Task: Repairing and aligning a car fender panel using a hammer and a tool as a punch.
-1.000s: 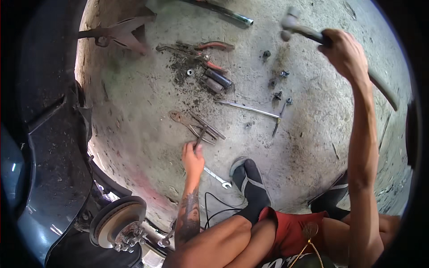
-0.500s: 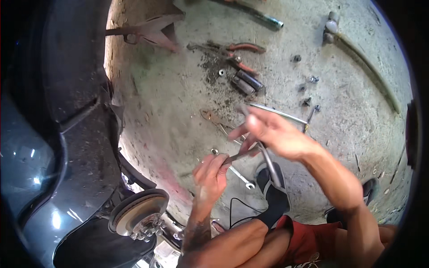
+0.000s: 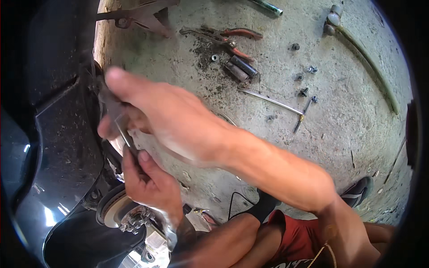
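Note:
My right hand (image 3: 170, 118) reaches across to the left, up against the dark wheel arch (image 3: 67, 134) of a car. Its fingers pinch a thin metal hand tool (image 3: 123, 131), which is blurred. Just below, my left hand (image 3: 149, 187) is closed around the lower end of the same tool, thumb on top. Under my left hand sits the bare wheel hub (image 3: 134, 219) with its studs, in front of the brake disc (image 3: 109, 207). The tool's tip is hidden behind my right hand.
On the concrete floor lie red-handled pliers (image 3: 239, 35), two dark sockets (image 3: 241, 67), a long thin rod (image 3: 270, 100), loose bolts (image 3: 308, 69) and a hammer (image 3: 333, 20). A jack (image 3: 138, 15) stands at the top left. My sock (image 3: 266, 205) and red shorts (image 3: 304, 232) are at the bottom.
My right hand put the hammer down on the floor, then both hands took the tool up from the floor and moved left to the wheel arch. The view has swung closer to the car.

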{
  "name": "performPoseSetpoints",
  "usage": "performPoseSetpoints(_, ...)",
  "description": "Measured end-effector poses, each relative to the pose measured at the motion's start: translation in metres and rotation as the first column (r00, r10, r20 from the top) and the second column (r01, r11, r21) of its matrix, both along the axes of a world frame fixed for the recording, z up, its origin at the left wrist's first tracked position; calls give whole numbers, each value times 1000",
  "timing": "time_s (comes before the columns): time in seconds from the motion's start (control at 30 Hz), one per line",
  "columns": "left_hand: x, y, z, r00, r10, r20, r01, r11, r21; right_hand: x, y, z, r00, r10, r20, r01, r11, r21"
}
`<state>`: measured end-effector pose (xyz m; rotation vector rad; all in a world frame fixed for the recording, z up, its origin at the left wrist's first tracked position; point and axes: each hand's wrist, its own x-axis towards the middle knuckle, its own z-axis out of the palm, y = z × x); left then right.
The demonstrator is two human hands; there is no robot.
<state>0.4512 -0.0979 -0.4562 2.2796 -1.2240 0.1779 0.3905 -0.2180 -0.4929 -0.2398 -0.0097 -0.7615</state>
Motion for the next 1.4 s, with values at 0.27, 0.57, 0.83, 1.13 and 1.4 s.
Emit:
performPoseSetpoints(0.27, 16, 11, -1, 921, 74, -381, 60, 943, 327, 18, -28, -16, 974, 184, 136, -213, 945, 249)
performPoseSetpoints(0.57, 6, 4, -33, 949, -106, -297, 153, 978, 141, 14, -11, -25, 944, -11, -329, 84, 974, 210)
performPoseSetpoints(0.83, -3, 56, -12, 961, -157, -228, 203, 960, 192, 68, -26, -30, 863, -454, -220, 313, 824, -473)
performPoseSetpoints(1.13, 8, 93, 12, 970, -228, -89, 244, 920, 306, 110, -13, -13, 920, -291, -264, 295, 955, -26)
performPoseSetpoints(1.4, 28, 119, 17, 979, -190, -73, 204, 924, 324, 104, -17, -9, 860, -248, -446, 233, 968, -89)
